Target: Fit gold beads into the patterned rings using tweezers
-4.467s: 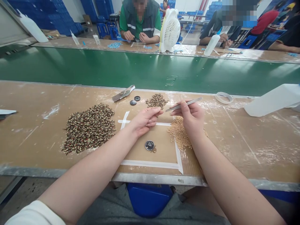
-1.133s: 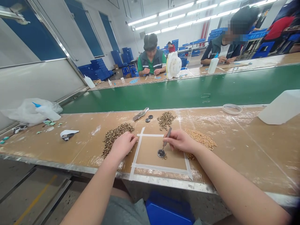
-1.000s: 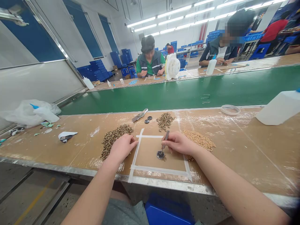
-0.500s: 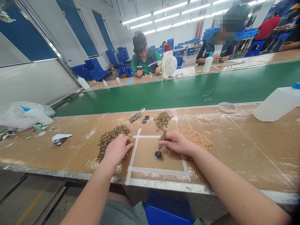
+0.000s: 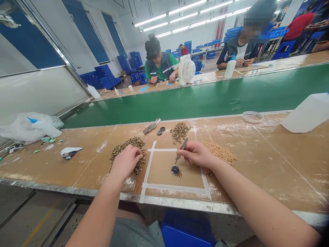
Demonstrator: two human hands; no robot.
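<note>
My right hand [image 5: 197, 153] grips a pair of metal tweezers [image 5: 182, 150], tips pointing down just above a small round black disc [image 5: 175, 170]. A few tiny tan bits [image 5: 180, 174] lie against the disc's right side. Over a pile of dark gold metal beads [image 5: 120, 148] on the left is my left hand [image 5: 128, 160], its thumb and forefinger pinched together; whatever is between them is too small to make out. Right of the tape square, partly behind my right hand, sits a heap of tan beads [image 5: 221, 152].
White tape [image 5: 177, 187] frames a square at the table edge. Behind it lie a smaller bead pile [image 5: 179, 132], two black discs [image 5: 161, 131] and a grey strip [image 5: 151, 126]. A white jug [image 5: 305, 113] and tape ring [image 5: 253, 117] stand right. Beyond the green belt [image 5: 164, 101], two people work.
The tweezers have lifted slightly off the black disc and tilted to the right. My left hand has drawn back left from the tape edge onto the metal bead pile.
</note>
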